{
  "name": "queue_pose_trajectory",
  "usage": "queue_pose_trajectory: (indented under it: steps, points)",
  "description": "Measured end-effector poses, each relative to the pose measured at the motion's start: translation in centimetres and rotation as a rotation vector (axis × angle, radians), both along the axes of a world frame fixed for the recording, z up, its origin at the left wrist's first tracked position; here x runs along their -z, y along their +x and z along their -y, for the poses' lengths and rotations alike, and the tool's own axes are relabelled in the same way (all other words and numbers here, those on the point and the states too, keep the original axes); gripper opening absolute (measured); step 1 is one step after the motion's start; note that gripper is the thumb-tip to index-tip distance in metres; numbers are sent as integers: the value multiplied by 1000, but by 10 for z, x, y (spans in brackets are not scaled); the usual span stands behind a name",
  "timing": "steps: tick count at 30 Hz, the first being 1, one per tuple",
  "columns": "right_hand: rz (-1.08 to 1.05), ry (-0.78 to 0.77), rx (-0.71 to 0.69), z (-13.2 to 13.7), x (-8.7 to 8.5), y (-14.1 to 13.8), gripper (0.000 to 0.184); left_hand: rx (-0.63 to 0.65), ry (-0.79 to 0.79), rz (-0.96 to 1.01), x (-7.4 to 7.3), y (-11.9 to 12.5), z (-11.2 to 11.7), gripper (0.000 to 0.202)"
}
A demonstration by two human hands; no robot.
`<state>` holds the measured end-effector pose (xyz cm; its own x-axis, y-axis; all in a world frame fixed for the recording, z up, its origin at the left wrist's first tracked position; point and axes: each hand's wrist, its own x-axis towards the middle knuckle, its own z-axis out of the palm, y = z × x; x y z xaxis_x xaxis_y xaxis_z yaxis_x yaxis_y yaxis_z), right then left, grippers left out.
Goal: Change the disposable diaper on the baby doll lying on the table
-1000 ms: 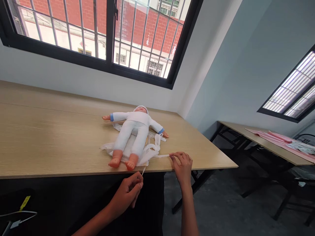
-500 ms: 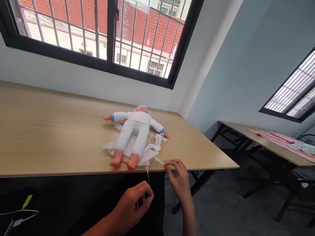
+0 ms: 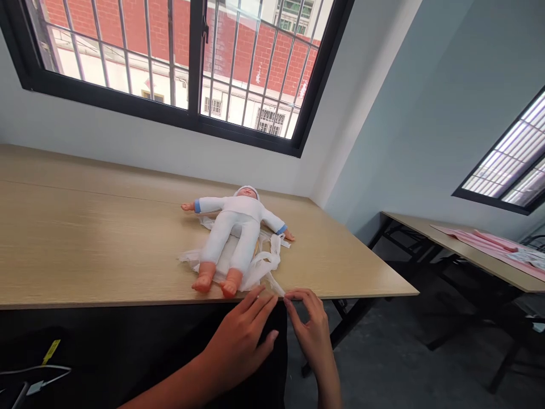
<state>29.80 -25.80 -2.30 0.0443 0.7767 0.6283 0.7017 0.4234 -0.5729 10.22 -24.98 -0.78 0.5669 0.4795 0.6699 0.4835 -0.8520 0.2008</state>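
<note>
A baby doll [image 3: 232, 233] in a white suit with blue cuffs lies on its back on the wooden table [image 3: 85, 244], feet toward me. Under it is a white cloth garment [image 3: 255, 267] with loose ties. My right hand [image 3: 309, 329] pinches the end of one white tie [image 3: 277, 287] at the table's front edge. My left hand [image 3: 242, 341] is just beside it, fingers stretched out toward the same tie, nothing visibly held in it.
A barred window [image 3: 191, 62] runs along the wall behind the table. A second table [image 3: 460, 253] at the right carries pink cloth [image 3: 489, 238]. Below the front edge is a dark space with a yellow tag [image 3: 50, 352] and a cable at the lower left.
My left hand let go of the tie it was pinching, opened and rose to the table edge. My right hand slid its tie back toward me and to the left.
</note>
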Motion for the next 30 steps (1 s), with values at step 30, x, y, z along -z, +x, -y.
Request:
queue_pose_trajectory:
  steps: [30]
  points:
    - [-126, 115, 85, 3, -5, -32, 32, 318, -592, 260, 49, 6, 1, 16]
